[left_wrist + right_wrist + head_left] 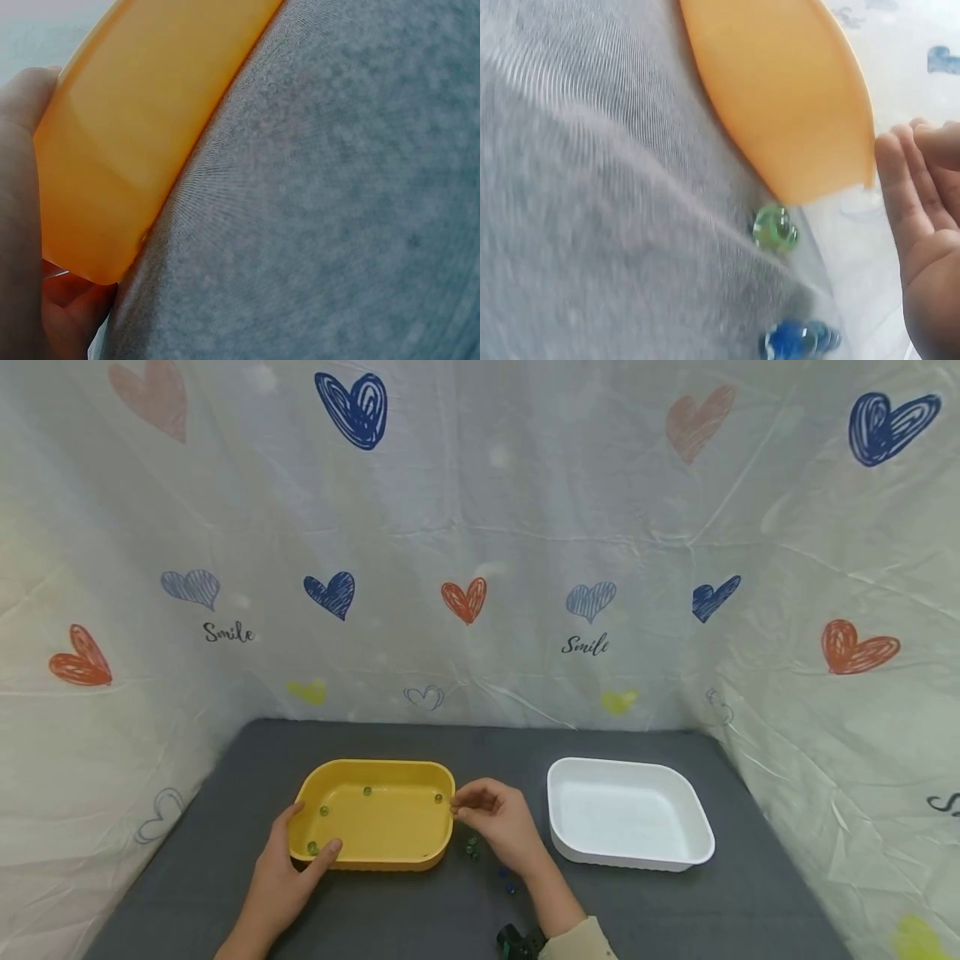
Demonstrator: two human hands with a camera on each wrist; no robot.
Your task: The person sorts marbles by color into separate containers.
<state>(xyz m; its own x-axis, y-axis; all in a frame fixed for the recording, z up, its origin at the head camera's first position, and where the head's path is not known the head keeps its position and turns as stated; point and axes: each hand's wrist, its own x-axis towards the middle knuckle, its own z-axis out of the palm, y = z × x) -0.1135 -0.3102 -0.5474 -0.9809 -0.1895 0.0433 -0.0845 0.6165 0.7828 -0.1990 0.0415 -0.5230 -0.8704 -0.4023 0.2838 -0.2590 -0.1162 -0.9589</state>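
A yellow tray (375, 862) stands on the table's left part, with several green marbles (324, 811) spread over its bottom. My left hand (279, 878) grips its front left corner, thumb over the near rim and fingers along the left end. In the left wrist view the tray's wall (135, 135) lies between thumb and fingers. At the tray's right rim is my right hand (501, 820), thumb and fingertips close together. Whether anything is between them is hidden. Below it, green marbles (472, 847) and blue marbles (510, 888) lie on the cloth.
A white tray (630, 860) stands at the right on the dark grey cloth (420, 918). A small black object (516, 941) shows by the right sleeve at the near edge. Behind the table hangs a white curtain (525, 485) printed with hearts.
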